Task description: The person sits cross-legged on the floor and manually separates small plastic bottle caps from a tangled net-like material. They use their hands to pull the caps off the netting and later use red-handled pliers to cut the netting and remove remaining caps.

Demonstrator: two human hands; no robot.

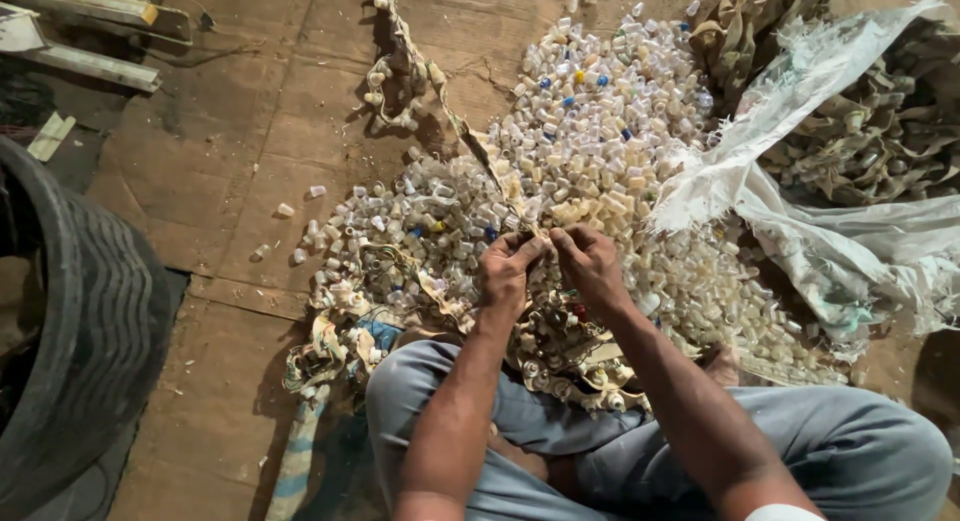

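My left hand (pixel 508 271) and my right hand (pixel 590 266) meet in front of me, fingertips pinched together on a small pale plastic piece (pixel 541 241) threaded on a dirty cloth strip (pixel 440 86). The strip runs up and away to the top of the view, with several pieces strung on it. Below and around my hands lies a big heap of small whitish plastic caps (pixel 600 131), a few blue and yellow among them. More strung strips (pixel 560 356) are piled by my knees.
A torn white woven sack (pixel 800 81) lies at the right over a mound of beige scraps (pixel 880 131). A black tyre (pixel 90 321) stands at the left. Cardboard sheets (pixel 260 131) cover the floor. My grey trouser legs (pixel 840 451) are folded below.
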